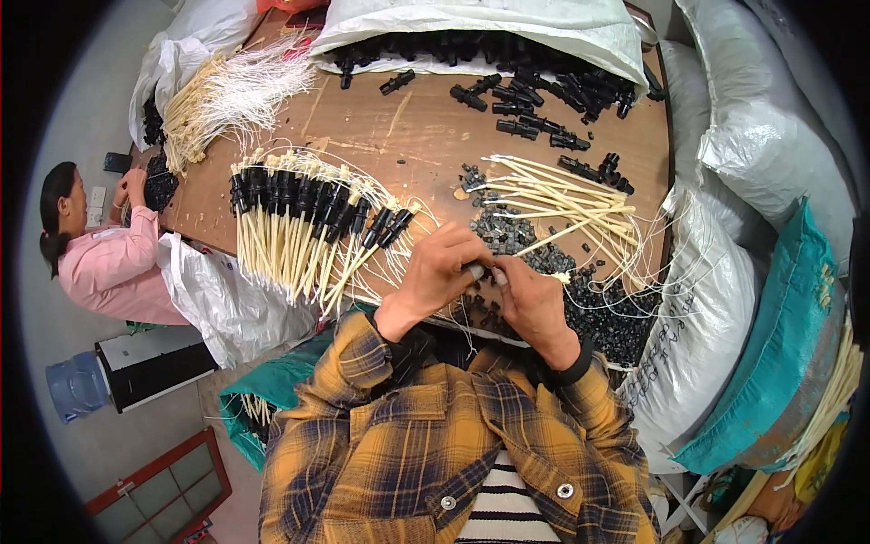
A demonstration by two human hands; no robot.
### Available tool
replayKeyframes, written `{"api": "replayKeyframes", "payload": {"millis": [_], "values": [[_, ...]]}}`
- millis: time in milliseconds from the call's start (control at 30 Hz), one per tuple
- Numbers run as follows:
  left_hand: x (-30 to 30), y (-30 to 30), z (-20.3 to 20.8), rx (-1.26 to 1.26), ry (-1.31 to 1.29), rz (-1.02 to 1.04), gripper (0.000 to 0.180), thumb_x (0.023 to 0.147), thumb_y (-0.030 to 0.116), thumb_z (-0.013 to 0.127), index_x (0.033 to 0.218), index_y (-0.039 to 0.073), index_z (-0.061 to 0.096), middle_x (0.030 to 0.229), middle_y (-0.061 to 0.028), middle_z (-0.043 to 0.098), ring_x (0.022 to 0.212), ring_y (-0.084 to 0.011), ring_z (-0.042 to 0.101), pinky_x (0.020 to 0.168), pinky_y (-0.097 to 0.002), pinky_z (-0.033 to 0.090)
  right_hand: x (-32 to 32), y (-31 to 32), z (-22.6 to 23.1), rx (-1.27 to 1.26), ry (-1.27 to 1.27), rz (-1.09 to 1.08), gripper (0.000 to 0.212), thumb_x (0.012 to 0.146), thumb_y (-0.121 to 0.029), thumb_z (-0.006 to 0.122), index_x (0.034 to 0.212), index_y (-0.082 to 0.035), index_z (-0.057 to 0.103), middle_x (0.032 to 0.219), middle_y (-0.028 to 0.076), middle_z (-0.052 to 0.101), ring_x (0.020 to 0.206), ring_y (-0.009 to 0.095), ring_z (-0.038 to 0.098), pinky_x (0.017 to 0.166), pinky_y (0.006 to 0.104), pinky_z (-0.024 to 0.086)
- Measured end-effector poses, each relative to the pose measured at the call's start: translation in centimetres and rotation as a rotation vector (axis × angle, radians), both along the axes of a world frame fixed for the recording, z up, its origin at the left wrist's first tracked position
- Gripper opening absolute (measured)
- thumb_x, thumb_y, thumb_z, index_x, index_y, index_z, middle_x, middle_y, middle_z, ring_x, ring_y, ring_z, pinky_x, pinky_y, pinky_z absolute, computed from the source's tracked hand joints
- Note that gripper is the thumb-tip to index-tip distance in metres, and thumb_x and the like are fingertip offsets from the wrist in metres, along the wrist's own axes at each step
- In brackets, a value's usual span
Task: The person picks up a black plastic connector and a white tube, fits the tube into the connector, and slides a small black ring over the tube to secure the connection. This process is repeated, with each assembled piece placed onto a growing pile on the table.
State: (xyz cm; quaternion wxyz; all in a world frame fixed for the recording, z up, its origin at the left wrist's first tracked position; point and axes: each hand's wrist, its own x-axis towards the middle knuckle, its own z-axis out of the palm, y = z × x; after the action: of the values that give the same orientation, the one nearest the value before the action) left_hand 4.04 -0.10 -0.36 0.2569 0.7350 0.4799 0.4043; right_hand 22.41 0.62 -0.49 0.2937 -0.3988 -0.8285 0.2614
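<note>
My left hand [441, 268] and my right hand [528, 295] meet just above my lap, fingertips pressed toward each other on one small dark fitting [478, 269] — the left curls over it from above, the right pinches it from the side. A thin cream stick [555, 238] runs up and to the right from where my fingers meet, though I cannot tell which hand grips it.

Just beyond my knuckles lies a heap of small black caps [598, 313], spreading along the near edge of the wooden table [426, 136] toward my right. Above it rests a loose bunch of cream sticks with white threads [562, 195], and beside that a scatter of grey pieces [503, 231].

To my left, finished pieces lie fanned in a row — cream sticks with black heads [299, 218] — tips pointing toward me. Farther back, black connectors [530, 109] spill from a white sack [471, 27]. At the far left corner sits another pile of cream sticks and white threads [227, 95].

A person in a pink top [109, 258] sits at the table's left end, hands on a dark pile there. White sacks and a teal bag [779, 335] crowd my right side.
</note>
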Motion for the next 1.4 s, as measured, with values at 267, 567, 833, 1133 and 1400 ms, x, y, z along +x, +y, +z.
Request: {"api": "replayKeyframes", "payload": {"millis": [267,567,833,1133,1400], "values": [[-0.1,-0.8,0.0,0.053,-0.056,-0.151,0.017,0.066,-0.007,0.065,0.078,0.004,0.060,0.083,-0.0069,0.060,0.077,-0.0243,0.059,0.064,-0.0334,0.047,0.3,-0.6,0.1,-0.146,0.082,0.118,0.017,0.085,-0.009,0.063,0.101,-0.006,0.068,0.066,0.013,0.061,0.054,0.025,0.060,0.053,0.0312,0.047],[-6.5,0.9,-4.1,0.064,0.420,0.281,0.021,0.071,-0.003,0.063,0.089,0.007,0.066,0.081,-0.0082,0.061,0.077,-0.0243,0.057,0.069,-0.0377,0.050,1.6,0.4,-1.5,-0.570,0.256,-0.281,0.016,0.082,-0.014,0.064,0.089,-0.001,0.069,0.058,0.007,0.060,0.050,0.009,0.054,0.049,0.0255,0.041],[-0.5,6.7,-4.3,-0.240,0.380,0.347,0.017,0.073,0.004,0.071,0.088,0.004,0.064,0.078,-0.0102,0.064,0.071,-0.0219,0.062,0.065,-0.0332,0.050,1.7,1.1,-1.8,-0.681,0.335,-0.306,0.010,0.088,-0.005,0.059,0.089,0.003,0.064,0.064,-0.008,0.049,0.057,-0.001,0.037,0.050,0.0188,0.028],[-0.3,5.8,-1.1,-0.668,-0.057,0.357,0.018,0.074,-0.008,0.063,0.083,0.006,0.069,0.088,-0.0019,0.068,0.076,-0.0106,0.063,0.070,-0.0249,0.053,2.8,1.7,-3.1,-0.737,0.390,-0.385,0.011,0.090,-0.006,0.059,0.090,0.003,0.064,0.068,-0.009,0.051,0.059,-0.001,0.038,0.053,0.0169,0.028],[5.1,1.6,0.4,0.196,0.128,-0.013,0.019,0.067,-0.005,0.062,0.083,0.005,0.065,0.083,-0.0066,0.063,0.075,-0.0195,0.060,0.063,-0.0293,0.048,1.5,1.4,-2.7,-0.487,0.378,-0.297,0.010,0.087,-0.003,0.057,0.091,0.000,0.066,0.068,0.007,0.064,0.064,0.005,0.054,0.059,0.0228,0.045]]}}
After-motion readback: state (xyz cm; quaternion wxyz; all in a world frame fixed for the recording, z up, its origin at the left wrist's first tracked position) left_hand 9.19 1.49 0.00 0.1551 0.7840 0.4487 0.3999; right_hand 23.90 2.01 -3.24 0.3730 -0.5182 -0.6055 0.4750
